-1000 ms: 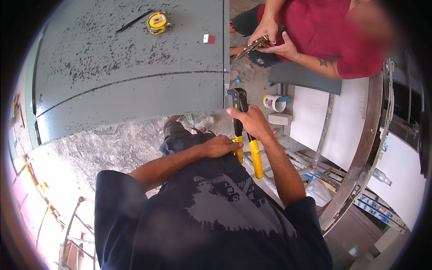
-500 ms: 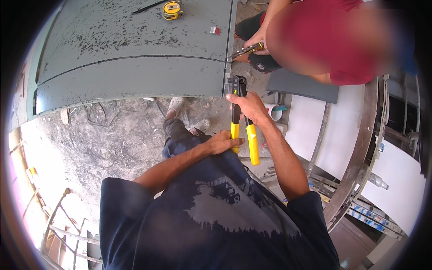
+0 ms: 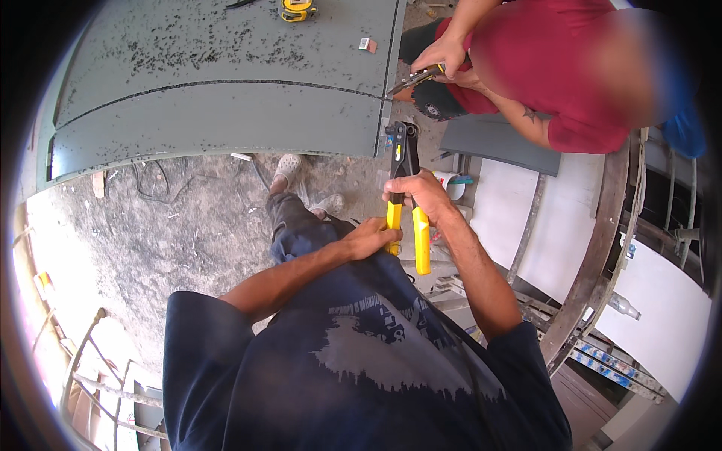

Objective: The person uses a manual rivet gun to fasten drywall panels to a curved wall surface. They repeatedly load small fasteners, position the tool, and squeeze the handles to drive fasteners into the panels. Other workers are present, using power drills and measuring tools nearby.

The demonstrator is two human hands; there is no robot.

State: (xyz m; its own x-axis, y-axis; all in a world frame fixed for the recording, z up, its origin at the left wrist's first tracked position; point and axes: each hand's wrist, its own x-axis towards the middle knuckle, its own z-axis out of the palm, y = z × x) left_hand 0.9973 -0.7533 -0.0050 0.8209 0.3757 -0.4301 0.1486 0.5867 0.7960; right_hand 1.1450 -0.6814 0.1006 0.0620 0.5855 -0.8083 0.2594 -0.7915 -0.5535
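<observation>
In front of my body stands a hand riveter [image 3: 423,240] with a black head and two yellow-sleeved handles, its head pointing away from me. My left hand [image 3: 373,237] is closed round the lower end of the left handle. Higher up, my right hand [image 3: 423,191] grips the tool where the yellow sleeves meet the black arms. The handles are spread slightly apart. Just beyond the riveter's head lies the near right corner of a grey sheet-metal panel [image 3: 248,128], which has a dark seam across it. I cannot tell whether the head touches that corner.
A yellow tape measure [image 3: 298,9] and a small white-and-red box [image 3: 367,45] lie on the panel. At the far right a co-worker [image 3: 534,75] in red holds yellow-and-black snips [image 3: 421,77] at its edge. A white bucket [image 3: 456,185] and pale sheets [image 3: 505,207] stand to the right.
The co-worker's second hand and tattooed forearm have come into sight by the snips. My right hand sits slightly lower on the riveter, whose handles look a little closer together. The view has shifted slightly.
</observation>
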